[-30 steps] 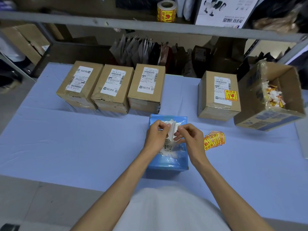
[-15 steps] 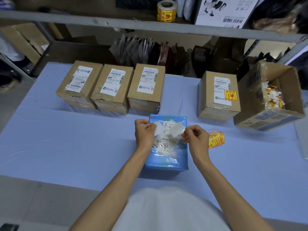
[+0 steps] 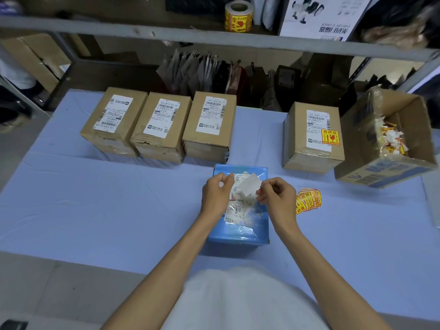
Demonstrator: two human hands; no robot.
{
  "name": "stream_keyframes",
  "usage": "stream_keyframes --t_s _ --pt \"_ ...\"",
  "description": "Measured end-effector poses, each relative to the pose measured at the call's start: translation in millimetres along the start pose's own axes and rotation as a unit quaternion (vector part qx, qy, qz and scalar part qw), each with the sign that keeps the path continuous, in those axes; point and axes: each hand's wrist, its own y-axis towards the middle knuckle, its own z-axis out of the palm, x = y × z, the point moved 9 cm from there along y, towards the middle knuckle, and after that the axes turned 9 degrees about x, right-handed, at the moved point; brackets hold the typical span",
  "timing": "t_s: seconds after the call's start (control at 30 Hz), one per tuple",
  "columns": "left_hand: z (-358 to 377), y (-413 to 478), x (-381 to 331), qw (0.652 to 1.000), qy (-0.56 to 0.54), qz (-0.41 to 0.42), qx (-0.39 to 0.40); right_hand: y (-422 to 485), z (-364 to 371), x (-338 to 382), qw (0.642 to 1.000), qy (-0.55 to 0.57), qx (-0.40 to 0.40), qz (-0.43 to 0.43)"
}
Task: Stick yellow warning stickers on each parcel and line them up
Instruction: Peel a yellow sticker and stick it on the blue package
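Head view: we see the left hand and right hand both pinching a white paper over the blue parcel; the tablecloth stretches wide leftward.

Free table left of blue parcel; sticker pile just right; brown parcels block far side

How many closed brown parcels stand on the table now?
4. Three stand side by side at the back: left parcel, middle parcel, right parcel. The stickered parcel stands apart, further right, beside the open box.
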Motion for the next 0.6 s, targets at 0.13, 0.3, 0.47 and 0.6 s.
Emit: stream_keyframes --t_s 0.13,0.3,0.47,0.6 --pt "3.3 -1.0 -4.1 0.998 -0.050 0.020 0.022 0.9 -0.9 1.9 1.000 -0.011 -0.006 -0.005" --pt "-2.8 -7.4 -22.6 0.995 0.040 0.087 -0.012 -0.8 -0.4 3.7 1.000 -0.022 -0.011 -0.004" --pt "13.4 -15.6 -44.4 0.953 0.247 0.172 0.009 -1.7 1.2 4.5 0.999 -0.026 -0.025 0.004" --pt "25.1 -18.4 -53.9 0.931 0.292 0.218 0.035 -1.3 -0.9 2.4 0.999 -0.026 -0.035 0.013"
